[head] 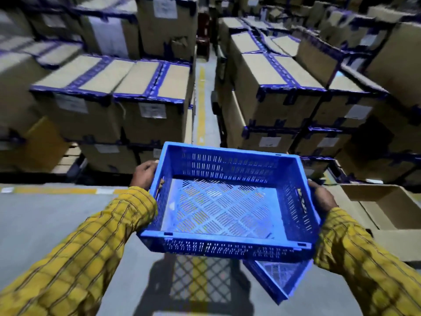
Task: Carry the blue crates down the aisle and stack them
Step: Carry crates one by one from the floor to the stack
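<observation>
I hold an empty blue perforated crate (227, 245) level in front of me, above the floor. My left hand (144, 175) grips its left wall, fingers curled over the rim. On the opposite side, my right hand (322, 198) grips the right wall. A second blue crate (279, 281) lies on the floor below the carried one, mostly hidden by it, showing only its lower right corner. Both forearms wear yellow checked sleeves.
A narrow aisle with a yellow floor line (201, 106) runs ahead between tall stacks of taped cardboard boxes, left (109, 110) and right (280, 99). An open cardboard box (385, 213) sits on the floor to my right. Grey floor (57, 213) spreads to the left.
</observation>
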`<state>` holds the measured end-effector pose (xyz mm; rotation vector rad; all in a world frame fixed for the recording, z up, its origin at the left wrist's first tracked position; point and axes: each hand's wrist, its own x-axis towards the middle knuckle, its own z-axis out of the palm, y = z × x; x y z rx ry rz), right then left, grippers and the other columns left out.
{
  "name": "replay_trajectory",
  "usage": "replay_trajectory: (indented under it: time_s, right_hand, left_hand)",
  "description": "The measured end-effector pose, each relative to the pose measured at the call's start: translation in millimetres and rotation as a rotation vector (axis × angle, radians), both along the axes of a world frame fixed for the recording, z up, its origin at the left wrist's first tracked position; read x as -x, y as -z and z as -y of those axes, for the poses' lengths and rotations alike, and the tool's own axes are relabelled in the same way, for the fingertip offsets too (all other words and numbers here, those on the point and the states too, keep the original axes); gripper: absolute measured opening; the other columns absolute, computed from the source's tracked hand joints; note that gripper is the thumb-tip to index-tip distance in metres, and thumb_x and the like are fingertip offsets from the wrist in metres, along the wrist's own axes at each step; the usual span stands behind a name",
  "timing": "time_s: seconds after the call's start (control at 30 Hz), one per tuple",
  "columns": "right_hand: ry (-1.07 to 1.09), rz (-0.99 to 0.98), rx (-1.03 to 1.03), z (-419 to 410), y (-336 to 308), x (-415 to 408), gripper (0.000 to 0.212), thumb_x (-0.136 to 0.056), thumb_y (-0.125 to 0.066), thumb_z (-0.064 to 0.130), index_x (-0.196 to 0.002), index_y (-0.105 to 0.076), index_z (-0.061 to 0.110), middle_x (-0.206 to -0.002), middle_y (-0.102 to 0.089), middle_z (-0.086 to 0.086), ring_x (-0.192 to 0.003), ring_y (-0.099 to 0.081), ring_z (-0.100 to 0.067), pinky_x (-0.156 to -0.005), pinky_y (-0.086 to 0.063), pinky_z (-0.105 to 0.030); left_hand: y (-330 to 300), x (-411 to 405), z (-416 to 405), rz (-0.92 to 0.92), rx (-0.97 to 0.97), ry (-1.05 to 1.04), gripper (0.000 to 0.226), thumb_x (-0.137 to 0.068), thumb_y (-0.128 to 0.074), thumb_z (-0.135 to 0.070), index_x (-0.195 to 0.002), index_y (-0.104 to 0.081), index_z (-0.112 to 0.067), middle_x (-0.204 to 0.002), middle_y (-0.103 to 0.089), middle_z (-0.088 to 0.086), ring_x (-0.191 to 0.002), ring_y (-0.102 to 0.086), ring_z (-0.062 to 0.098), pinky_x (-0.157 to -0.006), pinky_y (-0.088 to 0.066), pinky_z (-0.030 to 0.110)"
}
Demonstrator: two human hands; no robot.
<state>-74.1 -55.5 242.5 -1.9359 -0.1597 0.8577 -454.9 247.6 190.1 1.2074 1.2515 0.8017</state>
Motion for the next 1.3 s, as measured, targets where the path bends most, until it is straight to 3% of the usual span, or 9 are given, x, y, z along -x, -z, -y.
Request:
replay_trajectory:
  time_s: [0.1, 0.23, 0.37, 0.57, 0.8, 0.93, 1.03, 1.2, 1.3]
  right_hand:
    - [0.023, -0.124, -0.124, -17.0, 2.9, 16.0, 0.048, -0.091, -0.054, 0.056, -0.077, -0.071, 0.014, -0.053, -0.060, -0.007, -0.037, -0.055, -0.021, -0.037, -0.047, -0.024]
    - [-0.042, -0.164, -0.116, -80.9, 5.3, 55.0, 0.058, -0.091, -0.049, 0.064, -0.069, -0.060, 0.011, -0.047, -0.050, -0.002, -0.034, -0.045, -0.014, -0.036, -0.037, -0.017]
    - [-0.114, -0.191, -0.157, -141.1, 16.6, 98.0, 0.046, -0.100, -0.039, 0.046, -0.072, -0.053, 0.012, -0.040, -0.047, 0.002, -0.029, -0.040, -0.009, -0.031, -0.031, -0.013]
    - [-0.205, -0.262, -0.252, -239.0, 17.7, 184.3, 0.053, -0.091, -0.049, 0.061, -0.065, -0.064, 0.017, -0.045, -0.051, 0.001, -0.031, -0.042, -0.011, -0.033, -0.030, -0.015]
    - [-0.342, -0.355, -0.293, -333.2, 13.3, 280.4, 0.053, -0.091, -0.047, 0.060, -0.073, -0.061, 0.012, -0.046, -0.052, 0.001, -0.033, -0.045, -0.010, -0.033, -0.035, -0.015]
    - [-0.410, -0.427, -0.328, -382.3, 12.2, 331.6, 0.048, -0.089, -0.056, 0.055, -0.079, -0.071, 0.010, -0.054, -0.065, -0.003, -0.041, -0.058, -0.016, -0.043, -0.050, -0.020]
    - [-0.473, -0.443, -0.370, -416.3, 11.1, 364.6, 0.043, -0.089, -0.060, 0.052, -0.082, -0.074, 0.011, -0.060, -0.069, -0.008, -0.046, -0.063, -0.022, -0.050, -0.056, -0.027]
    - [-0.588, -0.460, -0.560, -487.2, 11.0, 413.5, 0.043, -0.089, -0.064, 0.042, -0.128, -0.063, 0.025, -0.128, -0.064, -0.013, -0.111, -0.062, -0.034, -0.099, -0.047, -0.057]
    - [-0.656, -0.561, -0.562, -531.7, 11.2, 448.1, 0.036, -0.095, -0.056, 0.042, -0.128, -0.064, 0.031, -0.120, -0.070, -0.005, -0.102, -0.068, -0.029, -0.097, -0.050, -0.053]
  left_hand:
    - [-4.9, 28.9, -8.8, 0.064, -0.018, -0.022, 0.022, -0.100, -0.051, -0.016, -0.080, -0.061, -0.016, -0.051, -0.056, 0.010, -0.033, -0.049, 0.018, -0.034, -0.040, 0.018]
    - [-17.6, 101.7, -52.9, 0.067, -0.042, -0.121, 0.024, -0.101, -0.048, -0.010, -0.079, -0.054, -0.016, -0.045, -0.055, 0.006, -0.027, -0.046, 0.013, -0.031, -0.036, 0.014]
    - [-36.2, 165.8, -83.2, 0.088, -0.058, -0.191, 0.024, -0.100, -0.050, -0.013, -0.078, -0.054, -0.018, -0.049, -0.057, 0.008, -0.027, -0.047, 0.013, -0.031, -0.034, 0.014]
    - [-63.1, 278.2, -125.9, 0.184, -0.067, -0.310, 0.026, -0.092, -0.060, -0.042, -0.092, -0.065, -0.016, -0.068, -0.060, 0.015, -0.039, -0.053, 0.020, -0.037, -0.039, 0.019]
    - [-72.5, 388.2, -142.3, 0.205, -0.077, -0.408, 0.024, -0.090, -0.065, -0.036, -0.092, -0.067, -0.012, -0.069, -0.059, 0.015, -0.040, -0.053, 0.013, -0.039, -0.040, 0.017]
    - [-73.0, 439.5, -148.3, 0.205, -0.078, -0.518, 0.026, -0.089, -0.066, -0.037, -0.092, -0.068, -0.011, -0.059, -0.061, 0.009, -0.039, -0.052, 0.014, -0.039, -0.040, 0.017]
    - [-71.4, 473.8, -158.7, 0.189, -0.074, -0.596, 0.031, -0.083, -0.071, -0.040, -0.091, -0.072, -0.010, -0.072, -0.064, 0.018, -0.051, -0.056, 0.023, -0.050, -0.047, 0.023]
    - [-58.0, 536.8, -186.4, 0.170, -0.087, -0.727, 0.052, -0.060, -0.080, -0.053, -0.095, -0.078, -0.015, -0.099, -0.075, 0.013, -0.090, -0.071, 0.028, -0.095, -0.054, 0.048]
    - [-60.7, 557.1, -199.9, 0.204, -0.113, -0.766, 0.042, -0.074, -0.076, -0.043, -0.101, -0.076, -0.010, -0.105, -0.073, 0.016, -0.092, -0.069, 0.029, -0.096, -0.052, 0.047]
